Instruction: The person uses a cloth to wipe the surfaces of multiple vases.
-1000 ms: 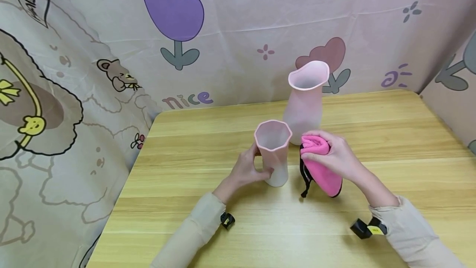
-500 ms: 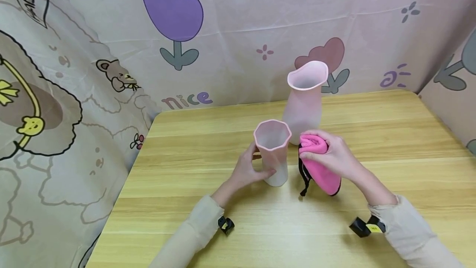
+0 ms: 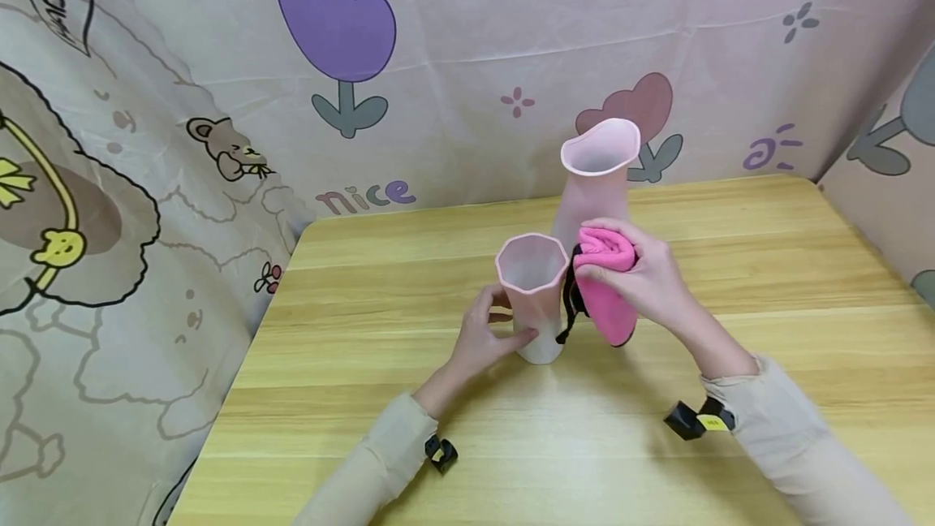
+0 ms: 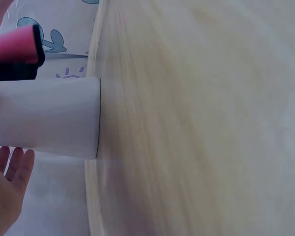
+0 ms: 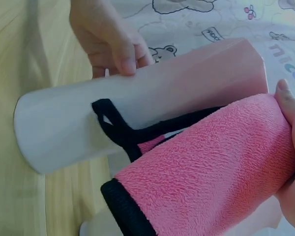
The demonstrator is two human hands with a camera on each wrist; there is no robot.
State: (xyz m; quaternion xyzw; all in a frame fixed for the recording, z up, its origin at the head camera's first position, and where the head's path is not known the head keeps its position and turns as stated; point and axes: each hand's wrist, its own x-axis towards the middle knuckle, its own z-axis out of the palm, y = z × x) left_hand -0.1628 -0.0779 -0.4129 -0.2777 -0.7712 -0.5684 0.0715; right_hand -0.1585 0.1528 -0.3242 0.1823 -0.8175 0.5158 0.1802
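Compared with the earlier frame, the right hand (image 3: pixel 653 274), gripping a folded pink plush cloth with black trim (image 3: pixel 609 303), has moved left and farther. The cloth hangs just right of an upright pink-and-white vase with a faceted rim (image 3: pixel 539 307), which the left hand (image 3: pixel 478 339) grips, unmoved. A taller pink flared-rim vase (image 3: pixel 595 197) stands close behind; the pale wood tabletop (image 3: pixel 365 307) extends widely left and near.

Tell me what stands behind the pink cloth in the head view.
Behind the cloth stands the taller pink vase. Its wavy rim and upper body show; the cloth and right hand cover much below, and its base cannot be made out there.
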